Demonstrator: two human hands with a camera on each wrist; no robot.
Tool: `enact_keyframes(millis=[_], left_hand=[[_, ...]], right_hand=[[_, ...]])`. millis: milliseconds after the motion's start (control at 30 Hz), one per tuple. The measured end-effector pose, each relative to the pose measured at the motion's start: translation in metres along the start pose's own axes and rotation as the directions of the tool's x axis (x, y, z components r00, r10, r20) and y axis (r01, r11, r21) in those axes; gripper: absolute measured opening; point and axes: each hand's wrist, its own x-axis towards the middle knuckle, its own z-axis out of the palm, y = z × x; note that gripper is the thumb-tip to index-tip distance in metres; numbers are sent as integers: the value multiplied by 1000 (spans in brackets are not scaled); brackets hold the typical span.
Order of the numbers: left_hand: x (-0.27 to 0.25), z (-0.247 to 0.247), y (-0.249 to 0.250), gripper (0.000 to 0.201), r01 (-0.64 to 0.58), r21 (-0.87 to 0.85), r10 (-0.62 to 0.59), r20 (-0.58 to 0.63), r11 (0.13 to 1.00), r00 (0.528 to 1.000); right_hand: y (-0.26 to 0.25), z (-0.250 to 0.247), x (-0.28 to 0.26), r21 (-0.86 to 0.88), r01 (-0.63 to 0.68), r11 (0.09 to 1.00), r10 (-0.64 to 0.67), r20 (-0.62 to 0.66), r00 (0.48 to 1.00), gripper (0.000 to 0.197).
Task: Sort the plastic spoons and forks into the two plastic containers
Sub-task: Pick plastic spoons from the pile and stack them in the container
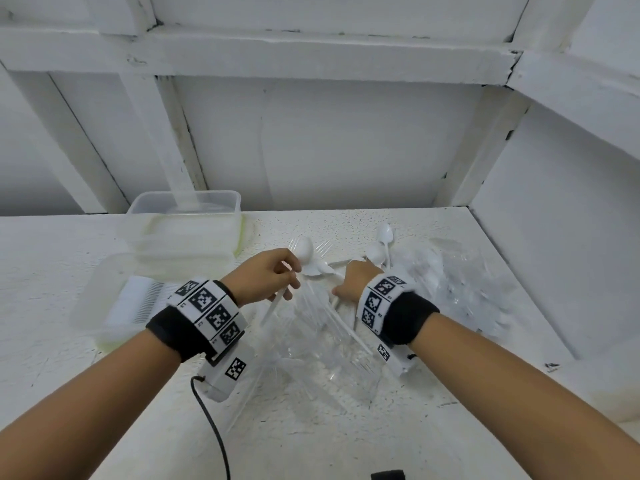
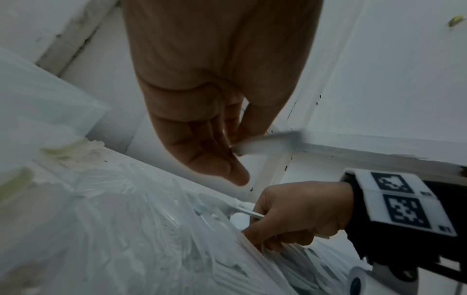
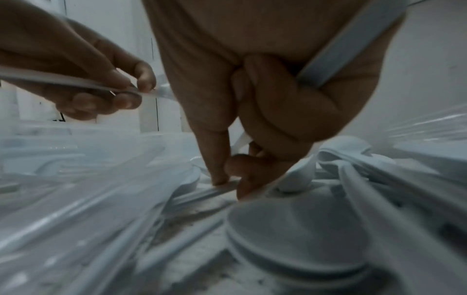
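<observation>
White speckled tabletop (image 1: pixel 346 427) carried two clear containers (image 1: pixel 187 216) toward its far left edge. Mid-tabletop, the left hand (image 1: pixel 266 275) pinched a white utensil handle (image 1: pixel 273 306); the right hand (image 1: pixel 353 282) curled its fingers (image 3: pixel 278 111) round spoons (image 1: pixel 384 237) in the heap.

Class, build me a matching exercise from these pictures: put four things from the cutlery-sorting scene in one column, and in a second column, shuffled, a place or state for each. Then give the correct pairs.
Things
1. left hand
2. right hand
3. plastic containers
4. black cable

Places or states
A. stacked at the far left of the table
B. down in the pile, pinching a handle while gripping another
C. trailing from the left wrist device toward the near edge
D. raised over the pile, pinching a white utensil

Pairs: 1-D, 2-B, 3-A, 4-C
</observation>
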Motion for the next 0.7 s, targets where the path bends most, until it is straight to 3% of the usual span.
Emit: enact_keyframes(millis=[233,400,500,567,633,700], left_hand=[[4,3,1,28,27,-123,-37,-81,992,996],[19,17,11,24,22,-140,-38,-112,990,993],[33,29,17,23,13,-48,-21,-163,999,986],[42,37,21,17,21,45,-11,-200,999,980],[51,47,22,10,20,173,11,-175,985,985],[60,58,22,13,23,321,7,-94,947,996]], right_hand=[[13,-3,-6,237,-60,970,66,-18,998,34],[31,-17,-24,466,37,884,57,-186,981,25],[34,-25,-35,466,141,874,65,-399,915,31],[35,-30,-41,568,225,792,111,-496,861,30],[36,-32,-43,647,271,712,155,-522,838,20],[37,-31,-41,711,284,644,175,-498,849,8]])
